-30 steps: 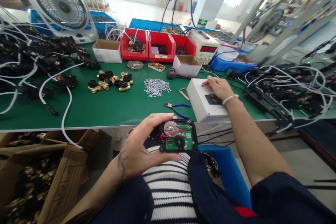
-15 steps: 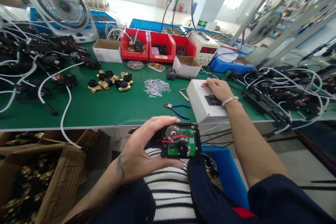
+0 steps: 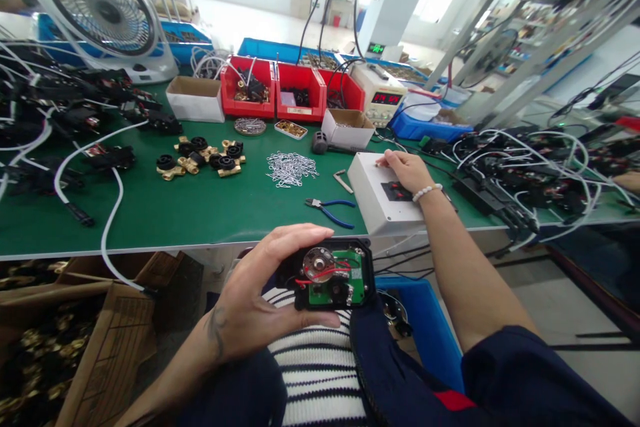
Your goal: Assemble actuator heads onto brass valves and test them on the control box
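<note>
My left hand (image 3: 260, 300) grips a black plastic housing (image 3: 369, 273) by its edges, thumb below and fingers above. Its open side faces me and shows a green circuit board (image 3: 325, 293), a round metal motor (image 3: 319, 264) and red wires. My right hand (image 3: 407, 170) rests on a white box (image 3: 370, 180), its fingertips closed at the far left of the top; what they pinch there is hidden. Beneath its palm, a black panel with red parts (image 3: 396, 191) is set into the box. Blue-handled cutting pliers (image 3: 333, 210) lie left of the box.
Metal clips (image 3: 291, 168) and brass fittings (image 3: 187, 163) lie on the green table (image 3: 235, 207). Behind them stand red bins (image 3: 250, 107) and a power supply (image 3: 383, 97). Cabled black units crowd both sides, and a fan (image 3: 105, 13) stands back left.
The whole view has shifted slightly. My left hand has tilted the housing a little and lowered it slightly. My right hand stays at the same spot on the white box.
</note>
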The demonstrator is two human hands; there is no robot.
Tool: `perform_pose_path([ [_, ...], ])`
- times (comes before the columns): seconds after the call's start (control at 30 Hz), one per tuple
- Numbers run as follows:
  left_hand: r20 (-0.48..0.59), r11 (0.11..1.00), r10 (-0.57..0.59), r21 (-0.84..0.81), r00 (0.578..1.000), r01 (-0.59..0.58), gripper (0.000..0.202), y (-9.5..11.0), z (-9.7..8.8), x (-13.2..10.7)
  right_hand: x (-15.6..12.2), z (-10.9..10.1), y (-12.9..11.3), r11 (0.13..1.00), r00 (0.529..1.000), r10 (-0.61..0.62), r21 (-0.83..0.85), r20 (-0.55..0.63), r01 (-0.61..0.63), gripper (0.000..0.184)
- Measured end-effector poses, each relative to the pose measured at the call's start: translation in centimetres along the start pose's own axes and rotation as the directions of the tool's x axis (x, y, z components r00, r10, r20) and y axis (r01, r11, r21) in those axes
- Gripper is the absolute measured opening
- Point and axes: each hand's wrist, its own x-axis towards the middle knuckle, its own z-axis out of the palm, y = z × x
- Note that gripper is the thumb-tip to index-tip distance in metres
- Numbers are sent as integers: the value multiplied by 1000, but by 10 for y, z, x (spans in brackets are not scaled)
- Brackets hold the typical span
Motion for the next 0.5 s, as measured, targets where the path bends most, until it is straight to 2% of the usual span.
perform_pose_path([
  [0.5, -12, 1000, 22, -6, 1000, -22, 85, 5, -2, 2, -1, 0, -1, 1000, 1000, 13, -3, -1, -13, 65],
])
